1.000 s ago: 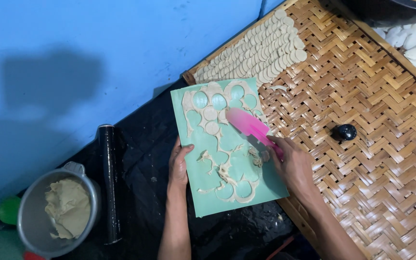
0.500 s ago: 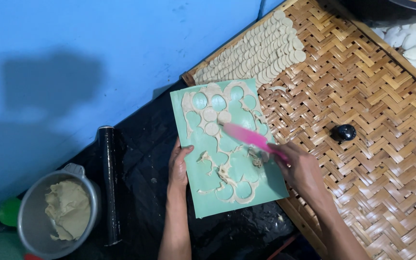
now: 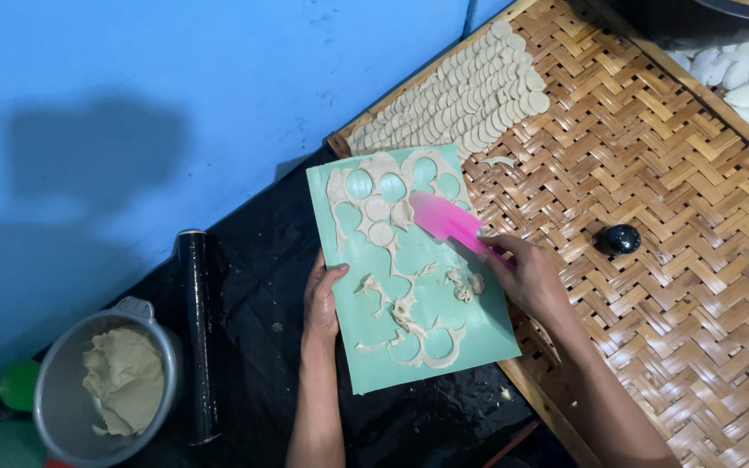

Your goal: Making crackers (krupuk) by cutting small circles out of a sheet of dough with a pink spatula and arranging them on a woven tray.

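Since a moment ago the pink scraper [image 3: 446,223] has slid up and leftward across the green cutting mat [image 3: 418,347], its broad blade now lying at the upper middle of the mat, touching the web of leftover dough [image 3: 373,178] beside two cut dough rounds [image 3: 379,220]. From the head view, the scraper's long axis runs diagonally — blade toward the upper left, handle toward the lower right, where the right hand [image 3: 530,277] is clenched around it, wrist low over the woven bamboo tray [image 3: 678,260]. Uncut rounds lie up and left of that hand, just past the blade edge. Nearer the mat's left edge, the left hand [image 3: 321,299] grips it — thumb on top, fingers beneath — pinning it over the black plastic-covered surface [image 3: 244,286].
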